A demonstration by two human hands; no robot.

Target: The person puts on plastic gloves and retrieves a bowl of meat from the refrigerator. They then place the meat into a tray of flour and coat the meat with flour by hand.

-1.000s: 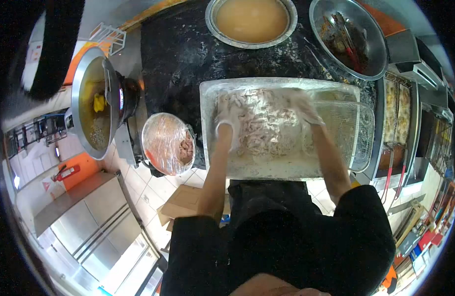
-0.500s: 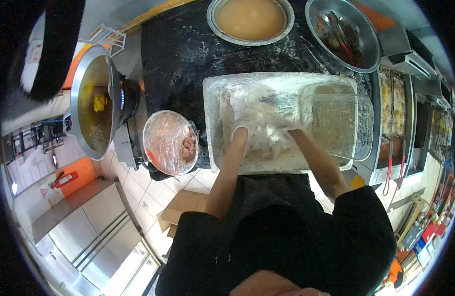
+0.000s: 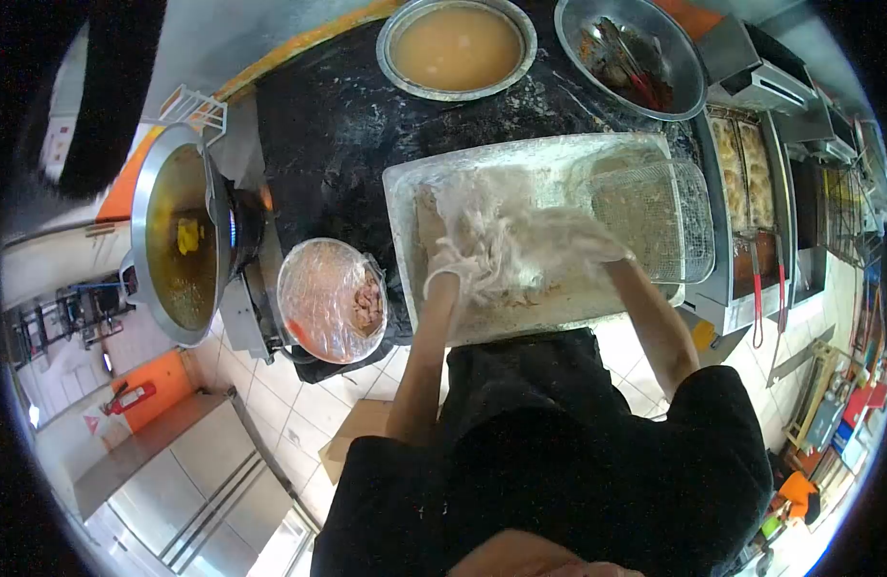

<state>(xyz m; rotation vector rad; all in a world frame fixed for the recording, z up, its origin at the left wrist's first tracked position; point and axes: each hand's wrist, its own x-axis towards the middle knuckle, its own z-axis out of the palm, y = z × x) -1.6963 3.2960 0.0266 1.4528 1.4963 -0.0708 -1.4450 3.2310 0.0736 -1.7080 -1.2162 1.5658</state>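
Both hands are inside a large white tub (image 3: pixel 397 207) dusted with white powder that looks like flour. My left hand (image 3: pixel 455 269), in a pale, floury covering that looks like a thin glove, is among whitish, powder-coated pieces (image 3: pixel 491 226) at the tub's left half. Whether it grips any of them is too smeared to tell. To the right, my right hand (image 3: pixel 597 242), similarly covered, is streaked by motion above the powder, beside a wire mesh basket (image 3: pixel 688 216). Its fingers do not show clearly.
A pan of oil (image 3: pixel 184 279) stands on a burner at left. A plastic-wrapped bowl (image 3: pixel 318 279) sits left of the tub. Behind are a bowl of cloudy tan liquid (image 3: pixel 458 48) and a metal bowl with tongs (image 3: pixel 655 58). A fryer with red-handled baskets (image 3: pixel 759 260) is at right.
My hands have moved apart, my left slightly left and my right to the right. The powdery pieces between them are spread more visibly. The whole view has shifted a little.
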